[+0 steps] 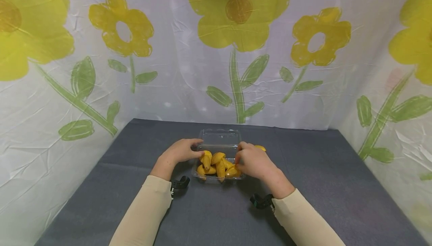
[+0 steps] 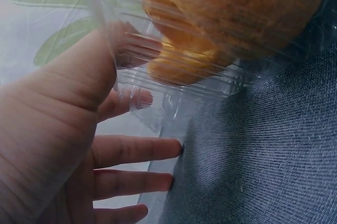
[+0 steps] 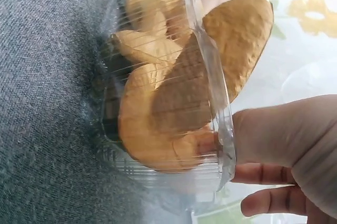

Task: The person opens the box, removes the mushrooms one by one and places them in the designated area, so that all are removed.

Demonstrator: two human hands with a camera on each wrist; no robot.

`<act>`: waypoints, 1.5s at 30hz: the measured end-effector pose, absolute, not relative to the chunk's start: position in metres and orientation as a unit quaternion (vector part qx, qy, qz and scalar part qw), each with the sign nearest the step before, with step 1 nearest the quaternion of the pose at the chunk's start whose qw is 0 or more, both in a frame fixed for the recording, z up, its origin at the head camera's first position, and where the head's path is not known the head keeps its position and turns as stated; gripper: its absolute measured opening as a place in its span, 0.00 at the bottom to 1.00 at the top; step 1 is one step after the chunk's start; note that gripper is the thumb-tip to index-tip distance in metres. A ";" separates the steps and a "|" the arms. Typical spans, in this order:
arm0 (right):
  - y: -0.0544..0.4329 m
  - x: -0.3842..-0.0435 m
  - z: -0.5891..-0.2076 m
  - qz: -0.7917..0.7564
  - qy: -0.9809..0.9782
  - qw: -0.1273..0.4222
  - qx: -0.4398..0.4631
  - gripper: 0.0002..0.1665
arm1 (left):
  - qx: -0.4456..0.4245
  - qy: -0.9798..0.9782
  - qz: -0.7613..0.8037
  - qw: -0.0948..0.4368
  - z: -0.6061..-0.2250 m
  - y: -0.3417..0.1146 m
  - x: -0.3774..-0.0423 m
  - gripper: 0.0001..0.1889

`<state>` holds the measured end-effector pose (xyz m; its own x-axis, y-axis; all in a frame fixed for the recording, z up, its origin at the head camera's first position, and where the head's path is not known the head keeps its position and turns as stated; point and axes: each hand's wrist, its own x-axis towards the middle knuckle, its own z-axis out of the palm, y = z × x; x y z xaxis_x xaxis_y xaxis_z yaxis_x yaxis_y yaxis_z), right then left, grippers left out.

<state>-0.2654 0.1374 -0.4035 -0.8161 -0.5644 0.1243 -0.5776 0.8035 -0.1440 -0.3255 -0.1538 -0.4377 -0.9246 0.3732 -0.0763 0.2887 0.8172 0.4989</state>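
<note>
Left hand (image 1: 182, 150) spread at clear box (image 1: 212, 179) of yellow mushrooms (image 1: 220, 168); right hand (image 1: 254, 161) opposite, can't tell grasp

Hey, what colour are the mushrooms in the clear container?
The mushrooms are golden yellow, shown best in the head view.

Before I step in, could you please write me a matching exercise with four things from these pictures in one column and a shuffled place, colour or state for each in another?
Column one
1. Left hand
2. Lid
3. Mushroom-shaped pieces
4. Table cover

Column two
A. Dark blue-grey
B. Yellow, several lying in the clear container
C. At the container's left side
D. Clear and open, at the container's far side

Pairs: 1-C; 2-D; 3-B; 4-A
</note>
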 end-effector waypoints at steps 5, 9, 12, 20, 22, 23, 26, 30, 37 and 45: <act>0.140 -0.264 -0.398 0.089 -0.952 0.056 0.289 0.03 | 0.178 0.949 0.247 0.085 -0.437 -0.153 -0.327 0.36; 0.143 -0.262 -0.395 0.110 -0.950 0.076 0.284 0.04 | 0.180 0.949 0.247 0.084 -0.436 -0.152 -0.326 0.36; 0.145 -0.262 -0.394 0.131 -0.945 0.093 0.286 0.04 | 0.180 0.949 0.244 0.083 -0.435 -0.152 -0.326 0.36; 0.150 -0.263 -0.393 0.160 -0.936 0.124 0.290 0.05 | 0.184 0.949 0.242 0.087 -0.436 -0.152 -0.326 0.36; 0.151 -0.263 -0.392 0.161 -0.935 0.131 0.288 0.05 | 0.187 0.948 0.241 0.086 -0.437 -0.152 -0.325 0.36; 0.151 -0.263 -0.391 0.161 -0.935 0.134 0.286 0.05 | 0.187 0.948 0.241 0.086 -0.437 -0.152 -0.325 0.37; 0.153 -0.262 -0.388 0.162 -0.936 0.142 0.280 0.05 | 0.184 0.948 0.242 0.087 -0.438 -0.152 -0.325 0.37; 0.156 -0.262 -0.384 0.161 -0.940 0.138 0.266 0.05 | 0.179 0.949 0.245 0.088 -0.438 -0.153 -0.325 0.36; 0.161 -0.265 -0.378 0.171 -0.945 0.133 0.245 0.06 | 0.173 0.950 0.245 0.087 -0.438 -0.152 -0.324 0.36; 0.170 -0.268 -0.371 0.187 -0.946 0.130 0.229 0.08 | 0.171 0.950 0.245 0.085 -0.438 -0.151 -0.325 0.36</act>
